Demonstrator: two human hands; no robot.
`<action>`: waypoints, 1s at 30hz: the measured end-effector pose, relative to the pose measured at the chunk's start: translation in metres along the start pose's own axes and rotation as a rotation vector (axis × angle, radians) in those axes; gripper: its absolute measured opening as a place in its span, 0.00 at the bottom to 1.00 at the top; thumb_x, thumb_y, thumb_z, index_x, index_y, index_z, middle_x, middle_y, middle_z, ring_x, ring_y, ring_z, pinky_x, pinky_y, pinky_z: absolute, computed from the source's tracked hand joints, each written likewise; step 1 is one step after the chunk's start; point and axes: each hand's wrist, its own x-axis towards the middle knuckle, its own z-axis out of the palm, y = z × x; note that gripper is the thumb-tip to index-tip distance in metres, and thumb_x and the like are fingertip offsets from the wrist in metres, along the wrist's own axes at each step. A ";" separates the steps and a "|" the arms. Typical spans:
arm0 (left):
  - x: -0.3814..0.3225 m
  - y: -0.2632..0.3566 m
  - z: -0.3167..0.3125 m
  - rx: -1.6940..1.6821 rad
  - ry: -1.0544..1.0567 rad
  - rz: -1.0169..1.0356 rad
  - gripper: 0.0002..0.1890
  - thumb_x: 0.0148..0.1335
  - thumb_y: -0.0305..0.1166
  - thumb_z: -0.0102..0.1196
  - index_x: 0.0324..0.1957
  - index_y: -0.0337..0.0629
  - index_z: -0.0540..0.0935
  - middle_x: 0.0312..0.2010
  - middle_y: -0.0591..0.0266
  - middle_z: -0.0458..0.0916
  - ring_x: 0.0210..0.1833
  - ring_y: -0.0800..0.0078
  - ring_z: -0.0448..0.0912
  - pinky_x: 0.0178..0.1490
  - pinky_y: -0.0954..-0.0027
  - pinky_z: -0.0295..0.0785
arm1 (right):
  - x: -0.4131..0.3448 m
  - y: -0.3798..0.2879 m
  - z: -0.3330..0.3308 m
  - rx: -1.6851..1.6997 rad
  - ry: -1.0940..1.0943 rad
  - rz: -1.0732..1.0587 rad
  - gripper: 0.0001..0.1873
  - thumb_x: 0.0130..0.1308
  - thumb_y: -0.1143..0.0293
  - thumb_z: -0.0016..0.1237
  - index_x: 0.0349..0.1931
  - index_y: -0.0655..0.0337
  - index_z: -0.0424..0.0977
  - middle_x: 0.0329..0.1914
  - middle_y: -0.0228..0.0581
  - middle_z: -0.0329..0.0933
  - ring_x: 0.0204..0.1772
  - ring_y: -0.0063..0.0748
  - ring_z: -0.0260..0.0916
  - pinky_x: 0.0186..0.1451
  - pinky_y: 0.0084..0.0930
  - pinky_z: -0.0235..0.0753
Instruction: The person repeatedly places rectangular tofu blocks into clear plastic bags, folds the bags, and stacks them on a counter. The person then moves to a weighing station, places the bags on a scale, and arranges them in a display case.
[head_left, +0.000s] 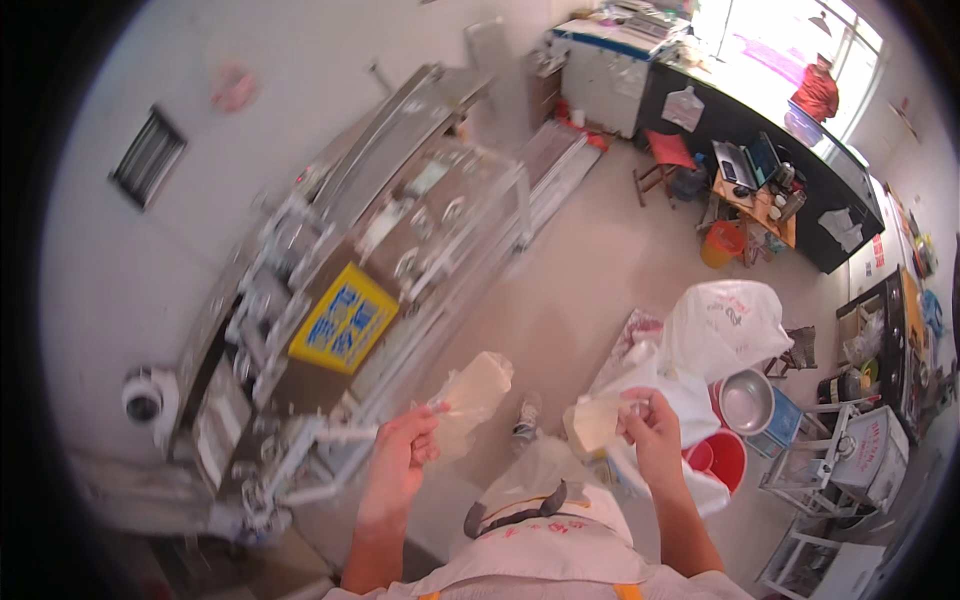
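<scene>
My left hand (409, 442) pinches the gathered end of a clear plastic bag (459, 431). In the bag is a pale cream-coloured piece (484, 381), its material too blurred to tell. My right hand (651, 424) grips a second, smaller cream-coloured piece (592, 424) that seems wrapped in thin clear plastic. Both pieces hang in the air in front of my white apron (555, 529), which bears red writing. The two hands are well apart. Beneath the right hand lie white plastic sacks (675, 390).
A long metal-framed machine (420, 225) with a yellow sign (345, 319) runs along the left. At right stand a metal basin (746, 403), a red bucket (731, 457) and a white-framed stand (810, 450). Farther off are a desk with a laptop (739, 161), a stool (667, 150) and a person (816, 94).
</scene>
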 end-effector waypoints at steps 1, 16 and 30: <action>0.033 0.012 0.008 -0.005 -0.019 -0.019 0.15 0.69 0.27 0.57 0.54 0.32 0.85 0.21 0.82 0.59 0.20 0.88 0.57 0.30 0.76 0.59 | 0.024 -0.001 0.001 0.038 0.024 0.012 0.10 0.76 0.75 0.53 0.55 0.61 0.75 0.26 0.27 0.75 0.29 0.14 0.68 0.30 0.17 0.64; 0.508 0.257 0.307 0.129 -0.422 -0.127 0.16 0.68 0.29 0.59 0.54 0.33 0.86 0.20 0.84 0.57 0.20 0.89 0.57 0.30 0.78 0.57 | 0.463 -0.160 -0.015 0.165 0.396 -0.123 0.09 0.76 0.75 0.52 0.53 0.65 0.76 0.30 0.32 0.78 0.32 0.19 0.72 0.36 0.18 0.70; 0.928 0.420 0.639 0.233 -0.541 -0.170 0.15 0.69 0.30 0.58 0.52 0.33 0.86 0.20 0.86 0.57 0.20 0.91 0.55 0.29 0.79 0.55 | 0.904 -0.313 -0.144 0.190 0.665 -0.157 0.09 0.74 0.75 0.54 0.51 0.64 0.76 0.30 0.32 0.77 0.32 0.20 0.71 0.37 0.19 0.68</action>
